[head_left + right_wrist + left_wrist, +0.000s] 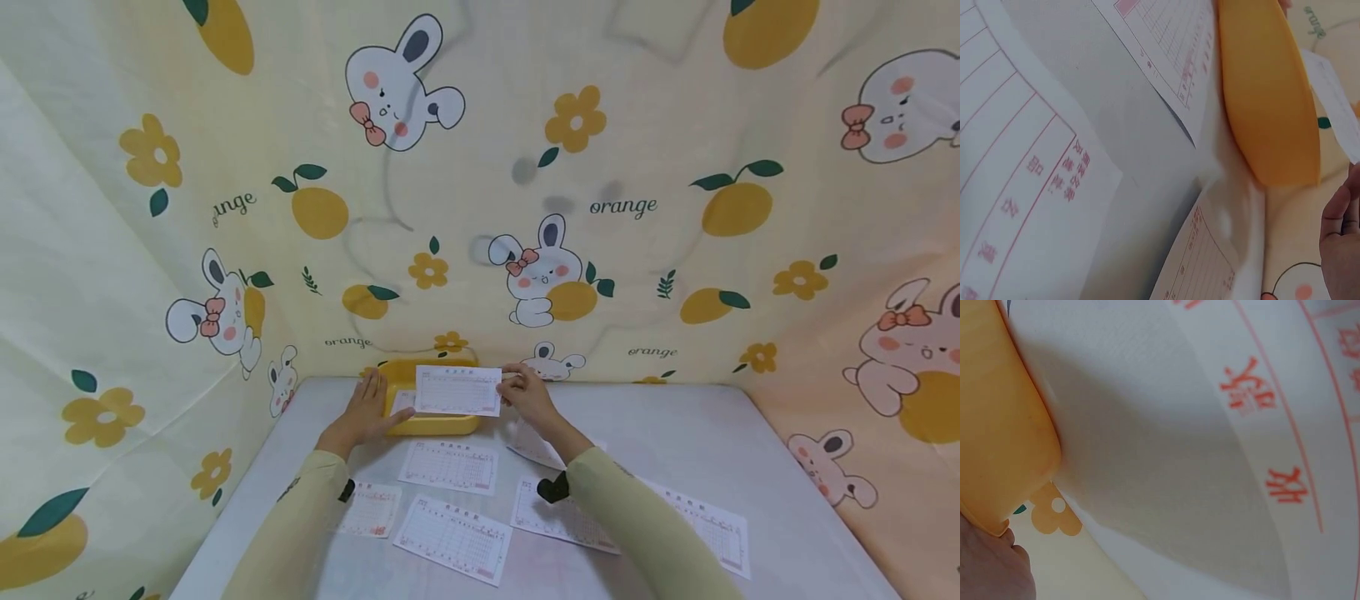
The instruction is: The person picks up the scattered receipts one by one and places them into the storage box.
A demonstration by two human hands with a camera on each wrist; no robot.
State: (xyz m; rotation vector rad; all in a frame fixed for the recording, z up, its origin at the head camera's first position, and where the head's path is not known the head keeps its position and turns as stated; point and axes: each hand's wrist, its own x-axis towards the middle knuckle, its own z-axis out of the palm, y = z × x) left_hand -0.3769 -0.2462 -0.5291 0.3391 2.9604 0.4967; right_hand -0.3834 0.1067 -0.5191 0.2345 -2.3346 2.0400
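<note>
A cream cloth [465,187] hangs behind the white table [675,433] and along both sides. Above the table's far edge is a printed rabbit [534,290] with a yellow fruit [572,301]; a yellow flower [90,421] appears left of the table, a rabbit face [831,468] right.

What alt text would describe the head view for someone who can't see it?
A person's right grip holds a printed slip over a yellow tray while the left grip touches the tray's left side. More slips lie on a white table before a rabbit-patterned cloth.
</note>
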